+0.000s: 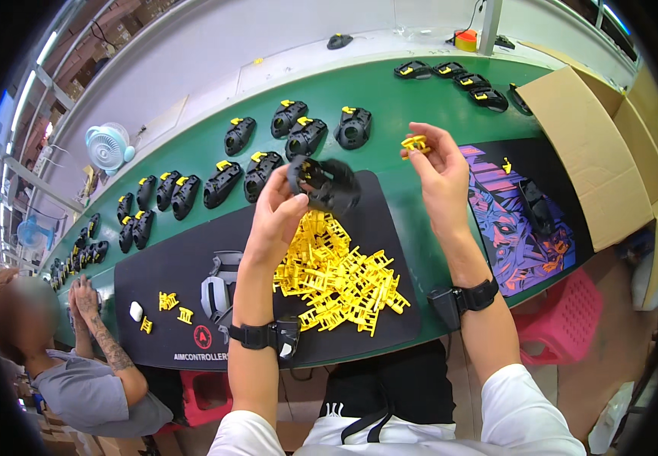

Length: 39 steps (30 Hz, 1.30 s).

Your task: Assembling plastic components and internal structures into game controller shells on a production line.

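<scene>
In my left hand (273, 220) is a black plastic mouse shell (334, 187), slightly blurred, held by its left end above the mat. My right hand (443, 176) pinches a small yellow plastic clip (414, 144) between thumb and fingertips, apart from the shell. Below and between my hands lies a heap of yellow plastic clips (340, 273) on a black desk mat (162, 277). Just beyond the shell stand several black mouse shells (306, 137) with yellow clips fitted to them. Grey curved plastic parts (216, 296) rest left of my left forearm.
More shells (185, 196) line the green table (390, 114) leftward; others (488, 98) sit far right. A patterned mat (511, 228) carries a black part (536, 205). An open cardboard box (591, 152) stands right. At left sits another person (97, 387), hands together, near a fan (109, 147).
</scene>
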Motion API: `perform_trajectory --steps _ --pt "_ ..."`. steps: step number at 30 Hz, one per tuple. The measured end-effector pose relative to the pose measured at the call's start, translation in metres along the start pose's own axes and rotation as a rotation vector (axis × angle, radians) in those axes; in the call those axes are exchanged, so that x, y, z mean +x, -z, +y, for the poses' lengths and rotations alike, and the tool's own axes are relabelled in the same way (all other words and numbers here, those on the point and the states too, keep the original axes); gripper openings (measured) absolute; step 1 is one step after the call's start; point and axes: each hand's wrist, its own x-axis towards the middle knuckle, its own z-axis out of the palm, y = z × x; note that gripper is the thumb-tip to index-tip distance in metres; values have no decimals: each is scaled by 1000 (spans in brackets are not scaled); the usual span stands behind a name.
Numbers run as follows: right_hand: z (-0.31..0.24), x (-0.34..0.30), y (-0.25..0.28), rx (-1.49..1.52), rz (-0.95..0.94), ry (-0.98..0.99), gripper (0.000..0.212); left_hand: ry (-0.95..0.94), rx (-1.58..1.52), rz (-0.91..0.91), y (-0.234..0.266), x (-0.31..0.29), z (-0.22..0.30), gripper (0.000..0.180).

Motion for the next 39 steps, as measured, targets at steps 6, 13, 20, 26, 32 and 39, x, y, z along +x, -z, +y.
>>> perform_trajectory --steps 6,13,20,26,32,39 --pt "-6 -19 -15 -119 -386 52 30 -39 -99 22 -8 -11 1 46" --pt "-7 -35 -29 -423 -400 179 21 -27 101 -12 -15 -15 -6 58" --pt "1 -34 -28 -444 -243 269 14 -87 181 -41 -30 -19 -13 66" --pt "-4 -37 -31 -513 -241 370 17 -88 107 -56 -30 -19 -14 65" --pt "-3 -34 -28 -493 -270 435 16 -106 165 -52 -35 -19 -16 61" --pt "-5 -38 -32 -406 -276 361 17 -101 138 -58 -33 -22 -15 63"
